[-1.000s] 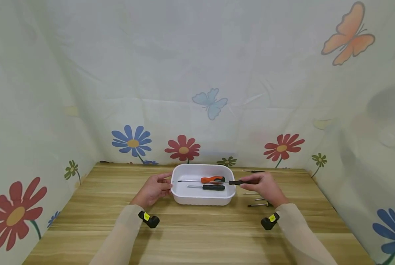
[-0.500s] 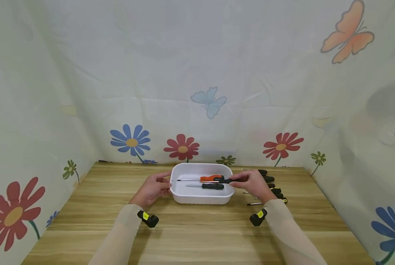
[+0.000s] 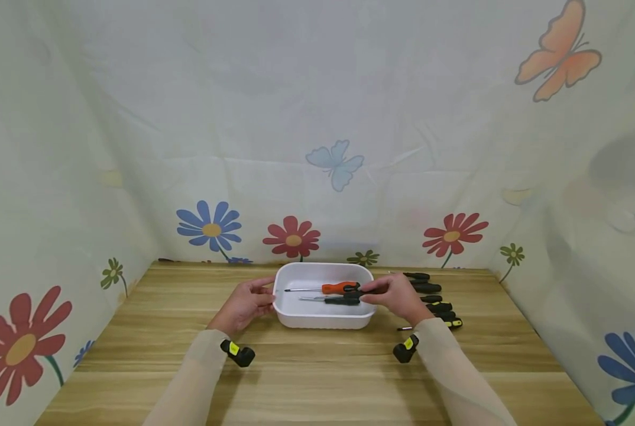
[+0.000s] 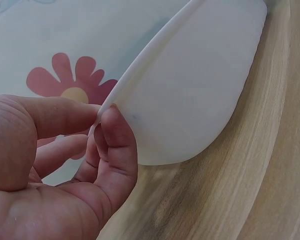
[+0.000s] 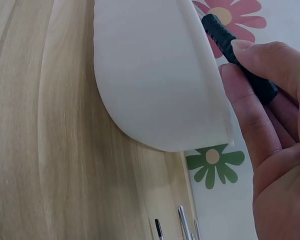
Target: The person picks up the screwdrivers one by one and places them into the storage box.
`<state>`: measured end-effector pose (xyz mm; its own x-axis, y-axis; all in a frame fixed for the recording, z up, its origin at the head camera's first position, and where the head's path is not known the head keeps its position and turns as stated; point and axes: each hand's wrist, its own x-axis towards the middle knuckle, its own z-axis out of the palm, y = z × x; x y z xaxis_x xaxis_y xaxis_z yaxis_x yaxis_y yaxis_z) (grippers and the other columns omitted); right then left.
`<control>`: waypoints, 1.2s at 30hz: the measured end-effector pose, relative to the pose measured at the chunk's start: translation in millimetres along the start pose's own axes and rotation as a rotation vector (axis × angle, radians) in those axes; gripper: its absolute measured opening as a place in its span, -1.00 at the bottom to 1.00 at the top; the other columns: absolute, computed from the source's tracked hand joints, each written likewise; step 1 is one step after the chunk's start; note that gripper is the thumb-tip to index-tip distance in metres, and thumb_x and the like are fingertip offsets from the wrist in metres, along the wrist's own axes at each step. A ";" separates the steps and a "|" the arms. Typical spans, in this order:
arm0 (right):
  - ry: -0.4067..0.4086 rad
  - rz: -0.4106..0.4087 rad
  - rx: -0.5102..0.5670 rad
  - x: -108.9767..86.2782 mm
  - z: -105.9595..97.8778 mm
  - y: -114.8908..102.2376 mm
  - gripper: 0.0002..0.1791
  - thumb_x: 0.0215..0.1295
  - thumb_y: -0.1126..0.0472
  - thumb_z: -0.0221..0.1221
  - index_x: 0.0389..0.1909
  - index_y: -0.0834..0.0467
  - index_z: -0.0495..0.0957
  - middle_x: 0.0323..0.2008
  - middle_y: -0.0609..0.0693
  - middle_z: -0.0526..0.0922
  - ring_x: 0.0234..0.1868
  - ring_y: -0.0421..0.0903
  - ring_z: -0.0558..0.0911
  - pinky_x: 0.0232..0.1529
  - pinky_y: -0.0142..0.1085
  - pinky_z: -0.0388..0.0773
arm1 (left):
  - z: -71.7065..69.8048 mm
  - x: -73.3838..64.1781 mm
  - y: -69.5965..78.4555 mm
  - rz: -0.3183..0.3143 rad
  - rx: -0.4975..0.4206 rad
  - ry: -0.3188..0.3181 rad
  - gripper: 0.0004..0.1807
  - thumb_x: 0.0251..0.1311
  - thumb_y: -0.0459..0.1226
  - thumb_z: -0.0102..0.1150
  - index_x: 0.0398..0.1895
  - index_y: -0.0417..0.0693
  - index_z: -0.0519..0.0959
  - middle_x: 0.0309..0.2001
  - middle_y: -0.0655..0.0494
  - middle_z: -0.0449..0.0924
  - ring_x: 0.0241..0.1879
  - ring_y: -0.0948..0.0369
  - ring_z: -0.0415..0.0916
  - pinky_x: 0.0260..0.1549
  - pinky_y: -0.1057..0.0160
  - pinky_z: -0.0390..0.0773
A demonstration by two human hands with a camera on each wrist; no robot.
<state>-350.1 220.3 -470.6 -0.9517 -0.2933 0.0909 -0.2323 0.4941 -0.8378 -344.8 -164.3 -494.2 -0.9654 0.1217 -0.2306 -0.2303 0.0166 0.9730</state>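
Note:
My left hand (image 3: pixel 245 305) pinches the rim at the left end of a white plastic bin (image 3: pixel 323 322); the left wrist view shows thumb and fingers on either side of the rim. With my right hand (image 3: pixel 396 296) I grip a screwdriver by its black ribbed handle (image 5: pixel 222 37), over the bin's right end. Its shaft lies low inside the bin in the head view; whether it touches the floor, I cannot tell. Inside the bin lie an orange-and-black screwdriver (image 3: pixel 333 288) and, nearer me, a black-handled screwdriver (image 3: pixel 342 301), partly overlapped by the held one.
Right of the bin, several screwdrivers lie on the wooden table (image 3: pixel 317 378), among them a black-handled one (image 3: pixel 427 288) and a yellow-and-black one (image 3: pixel 456 323). My right hand partly hides them. A flower-printed curtain (image 3: pixel 232 177) encloses the table's back and sides.
My right hand has moved left with the black screwdriver, bringing it further into and lower in the bin. More screwdrivers show on the right. The left hand stays on the rim.

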 end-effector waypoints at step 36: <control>-0.067 -0.076 -0.366 26.6 24.2 -23.6 -0.86 0.02 0.16 0.57 -0.37 -0.02 0.84 -0.30 -0.16 0.81 -0.23 -0.20 0.64 -0.03 -0.16 0.64 | -2.2 1.7 -0.1 -0.006 0.013 -0.006 -0.36 0.33 -0.48 0.22 0.47 0.01 0.43 0.02 -0.20 0.54 -0.25 0.07 0.59 -0.06 0.14 0.72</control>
<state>-365.1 181.0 -461.4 -0.9166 -0.3872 0.0997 -0.3696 0.7253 -0.5808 -346.7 -166.3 -494.8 -0.9632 0.1279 -0.2366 -0.2347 0.0303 0.9716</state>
